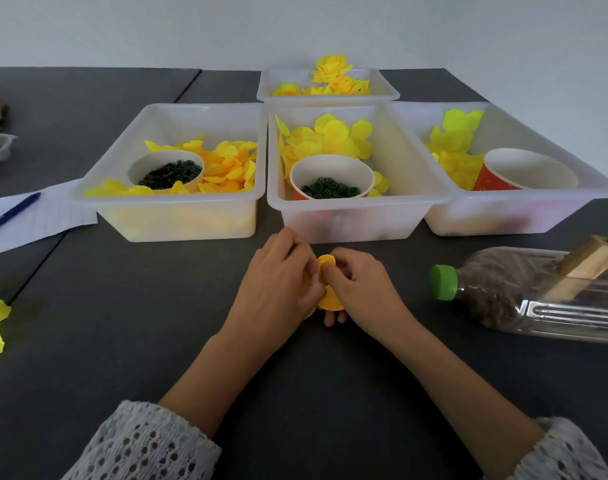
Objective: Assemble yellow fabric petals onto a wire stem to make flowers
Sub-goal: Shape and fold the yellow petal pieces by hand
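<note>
Hands meet at the centre of the dark tabletop (295,393), just in front of the middle tub (358,220). The left hand (278,282) and right hand (361,285) both pinch a cluster of yellow fabric petals (328,299) between curled fingers; each grip is narrow and holds the petals. The cluster's visible long axis runs away from the person, one petal edge showing above the fingers and a larger one below. The wire stem cannot be made out; the hands cover most of the cluster.

The left tub (178,220) and middle tub each hold loose petals and a paper cup of dark green rings (330,188). The far tub (385,88) holds finished flowers (333,72). A clear bottle (538,292) with a green cap lies on its side at right, cut off by the frame edge.
</note>
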